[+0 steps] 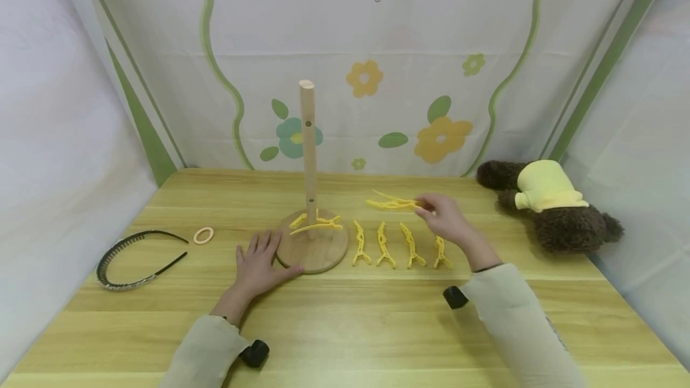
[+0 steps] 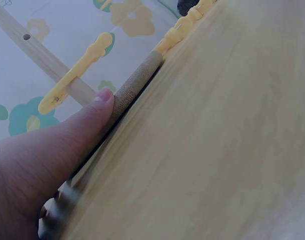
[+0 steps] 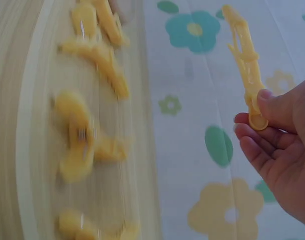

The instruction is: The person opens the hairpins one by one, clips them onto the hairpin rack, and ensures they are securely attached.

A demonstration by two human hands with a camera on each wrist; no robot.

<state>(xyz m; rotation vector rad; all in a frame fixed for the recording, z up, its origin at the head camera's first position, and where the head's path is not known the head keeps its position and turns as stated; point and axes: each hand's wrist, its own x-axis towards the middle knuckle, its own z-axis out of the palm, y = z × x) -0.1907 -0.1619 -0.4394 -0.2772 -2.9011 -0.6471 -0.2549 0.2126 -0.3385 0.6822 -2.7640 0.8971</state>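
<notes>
A wooden stand has an upright post [image 1: 309, 154] on a round base [image 1: 302, 259]. My left hand [image 1: 260, 265] rests at the left of the base with its fingers spread, and the thumb lies against the base's edge in the left wrist view. Near the foot of the post are yellow hair clips [image 1: 317, 228]. Up to the right of the stand, my right hand [image 1: 442, 214] pinches another yellow hair clip [image 3: 248, 60] by its end between thumb and fingers, raised over the table. The clip's far end points left, towards the post.
Several yellow hair clips [image 1: 383, 245] lie in a row right of the base. A black headband [image 1: 115, 285] and a small pale ring [image 1: 203, 236] lie at the left. A brown plush toy [image 1: 566, 226] in a yellow top lies at the right. A printed cloth [image 1: 334, 29] hangs behind the table.
</notes>
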